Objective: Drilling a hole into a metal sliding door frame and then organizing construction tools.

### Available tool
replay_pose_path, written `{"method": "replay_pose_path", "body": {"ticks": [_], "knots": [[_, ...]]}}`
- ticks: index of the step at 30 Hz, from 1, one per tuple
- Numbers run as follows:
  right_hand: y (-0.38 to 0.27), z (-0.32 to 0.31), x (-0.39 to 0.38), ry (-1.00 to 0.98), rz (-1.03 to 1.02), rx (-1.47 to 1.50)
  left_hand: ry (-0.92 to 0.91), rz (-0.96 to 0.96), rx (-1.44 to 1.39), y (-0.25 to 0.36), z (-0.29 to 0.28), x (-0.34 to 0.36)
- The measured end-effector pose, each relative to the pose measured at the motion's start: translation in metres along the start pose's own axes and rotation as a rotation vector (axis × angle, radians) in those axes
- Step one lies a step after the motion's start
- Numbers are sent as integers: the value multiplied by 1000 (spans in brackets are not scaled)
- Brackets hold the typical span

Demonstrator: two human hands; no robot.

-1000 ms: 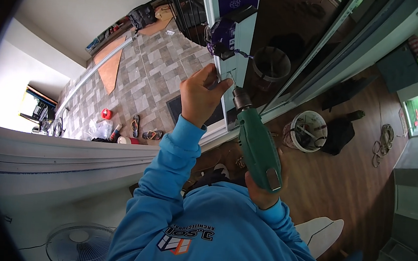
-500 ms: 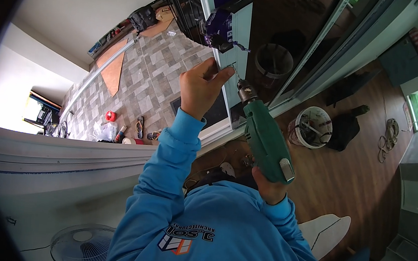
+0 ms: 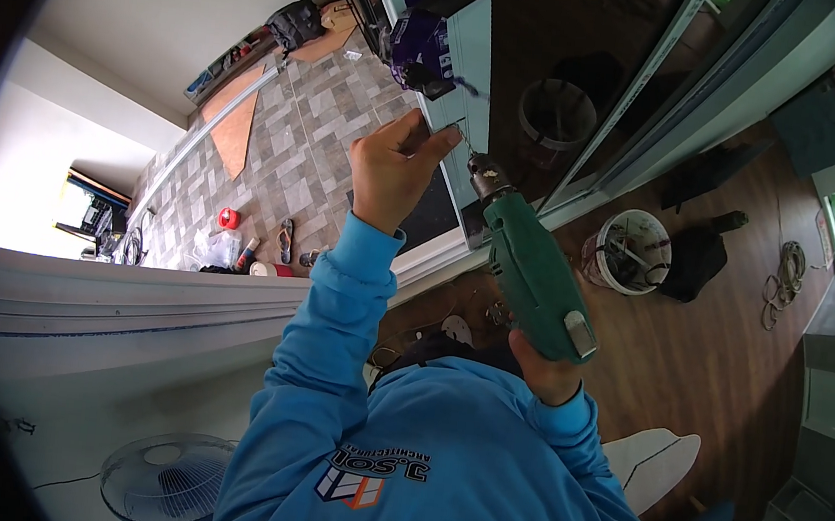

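Observation:
My right hand (image 3: 544,373) is wrapped round the grip of a green power drill (image 3: 539,277), which tilts up and to the left. Its metal chuck (image 3: 487,176) sits close to a pale door frame (image 3: 472,50), and a thin bit points at the frame. Just beside the bit's tip my left hand (image 3: 385,175) is closed in a pinch against the frame's edge. What lies between its thumb and finger is too small to make out. Above that hand a torn purple-and-black package (image 3: 424,48) rests against the frame.
Dark glass panels (image 3: 570,34) stand right of the frame. A white bucket (image 3: 594,265) of tools, a black bag (image 3: 696,262) and a coiled cord (image 3: 788,279) lie on the wood floor. Sandals (image 3: 285,241) are on the tiles at left; a fan (image 3: 165,482) stands lower left.
The view has shifted slightly. Both hands and the drill keep nearly the same place at the frame, with the drill's chuck a little nearer the left hand's fingertips.

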State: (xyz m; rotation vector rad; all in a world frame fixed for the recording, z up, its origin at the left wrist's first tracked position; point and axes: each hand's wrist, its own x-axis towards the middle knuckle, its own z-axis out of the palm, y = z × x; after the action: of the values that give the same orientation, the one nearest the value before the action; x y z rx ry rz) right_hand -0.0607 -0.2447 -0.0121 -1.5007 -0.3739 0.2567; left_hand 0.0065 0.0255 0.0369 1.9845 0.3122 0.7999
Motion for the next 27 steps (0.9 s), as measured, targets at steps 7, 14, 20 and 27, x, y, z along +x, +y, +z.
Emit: {"method": "replay_pose_path", "body": {"ticks": [7,14,20,27], "knots": [[-12,4,7,19,-106,-112,-43,47,-28,8,0,0],[-22,2,11,4,-122,-63,-35,-18,-62,7,3,-2],[-26,4,12,20,-142,30,-29,-36,-76,7,3,-4],[-23,10,17,22,-237,-34,-44,-54,-149,8,1,-1]]}}
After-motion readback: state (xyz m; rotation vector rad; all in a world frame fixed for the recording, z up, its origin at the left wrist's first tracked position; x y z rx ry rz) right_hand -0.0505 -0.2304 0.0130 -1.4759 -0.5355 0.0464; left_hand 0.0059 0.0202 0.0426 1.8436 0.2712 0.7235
